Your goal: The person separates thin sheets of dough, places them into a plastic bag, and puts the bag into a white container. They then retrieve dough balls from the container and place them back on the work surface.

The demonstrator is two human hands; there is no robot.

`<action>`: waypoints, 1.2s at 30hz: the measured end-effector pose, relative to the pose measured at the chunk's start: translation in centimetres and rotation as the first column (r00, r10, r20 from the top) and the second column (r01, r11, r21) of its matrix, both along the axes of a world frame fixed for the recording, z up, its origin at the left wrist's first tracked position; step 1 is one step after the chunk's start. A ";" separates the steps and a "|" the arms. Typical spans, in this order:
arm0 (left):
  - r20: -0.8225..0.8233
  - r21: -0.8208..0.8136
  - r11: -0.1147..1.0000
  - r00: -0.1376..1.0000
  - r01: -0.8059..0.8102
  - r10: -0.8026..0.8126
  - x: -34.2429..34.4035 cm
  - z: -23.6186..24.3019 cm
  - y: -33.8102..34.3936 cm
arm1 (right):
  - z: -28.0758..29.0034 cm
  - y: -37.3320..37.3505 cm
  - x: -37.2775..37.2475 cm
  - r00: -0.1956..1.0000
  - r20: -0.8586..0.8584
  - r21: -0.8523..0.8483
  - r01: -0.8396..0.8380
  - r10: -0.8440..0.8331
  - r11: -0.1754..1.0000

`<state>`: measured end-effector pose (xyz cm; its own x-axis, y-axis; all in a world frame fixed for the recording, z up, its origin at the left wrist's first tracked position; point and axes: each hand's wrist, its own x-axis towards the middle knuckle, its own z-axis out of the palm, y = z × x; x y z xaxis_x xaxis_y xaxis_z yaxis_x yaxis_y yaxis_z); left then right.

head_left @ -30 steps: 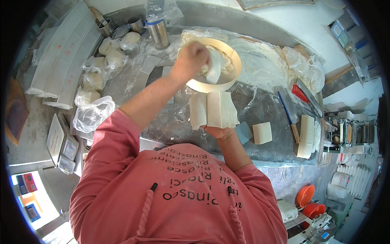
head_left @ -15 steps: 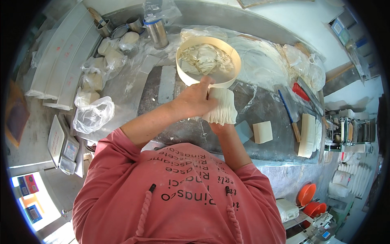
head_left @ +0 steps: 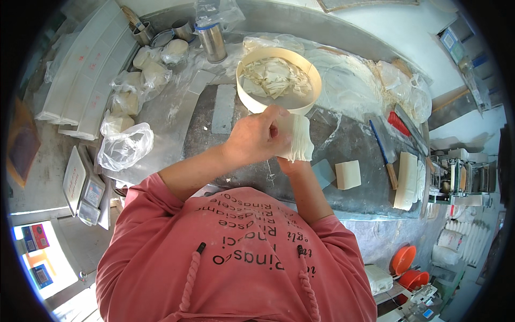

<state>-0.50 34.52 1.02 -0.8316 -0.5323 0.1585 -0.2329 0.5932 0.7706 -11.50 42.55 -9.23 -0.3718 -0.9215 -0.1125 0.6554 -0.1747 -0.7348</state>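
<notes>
A thick stack of pale dough wrappers (head_left: 300,137) is held up in front of me, just nearer than the round sieve (head_left: 310,102). My left hand (head_left: 256,135) is curled closed at the stack's left side, gripping its edge; the fingertips are partly hidden. Beneath the stack, my right hand (head_left: 290,166) supports and grips it, with most of its fingers covered by the dough. Loose dough scraps (head_left: 273,78) lie in the sieve.
On the dark board (head_left: 214,155) a cut dough block (head_left: 348,175) sits at the right, near a long dough stack (head_left: 406,180). A blue-edged knife (head_left: 383,155) and a red brush (head_left: 397,123) lie beyond. Bagged dough (head_left: 126,102) and scales (head_left: 88,190) are at the left.
My left hand has curled its fingers and shifted slightly at the stack's left edge. The stack's lower edge looks more bunched. My right hand stays under it.
</notes>
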 end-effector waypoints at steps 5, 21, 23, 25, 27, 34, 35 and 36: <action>0.128 0.070 0.996 0.991 -0.056 0.047 -0.6 -0.5 -0.1 | 0.7 0.0 0.4 0.978 0.206 0.028 -0.030 0.024 0.999; -0.159 -0.120 0.990 0.985 -0.079 0.060 1.4 -1.2 -1.5 | -1.1 0.6 -1.5 0.154 -0.982 -0.081 0.166 -0.107 0.983; 0.003 0.176 0.981 0.997 -0.080 0.081 1.1 -0.1 -0.8 | -0.2 0.7 -1.2 0.449 -0.891 0.027 0.194 -0.065 0.981; 0.091 0.380 0.920 0.994 -0.096 0.066 0.2 0.7 -0.4 | -0.1 -0.2 -0.2 0.997 0.062 0.226 0.033 -0.048 0.974; 0.067 0.240 0.967 0.995 -0.083 0.068 -0.2 -0.6 -0.3 | 0.0 -0.3 -0.2 0.998 0.062 0.126 -0.029 0.021 0.992; 0.063 0.335 0.935 0.993 -0.117 0.101 0.7 -2.5 -1.3 | -0.3 1.2 -0.7 0.801 -0.594 -0.064 0.049 -0.078 0.997; 0.049 0.226 0.966 0.991 -0.129 0.121 0.9 -2.8 -1.3 | -0.3 1.2 -0.7 0.773 -0.628 -0.062 0.057 -0.083 0.996; 0.032 0.114 0.983 0.990 -0.143 0.140 1.2 -3.1 -1.3 | -0.2 1.1 -0.6 0.842 -0.536 -0.016 0.067 -0.065 0.998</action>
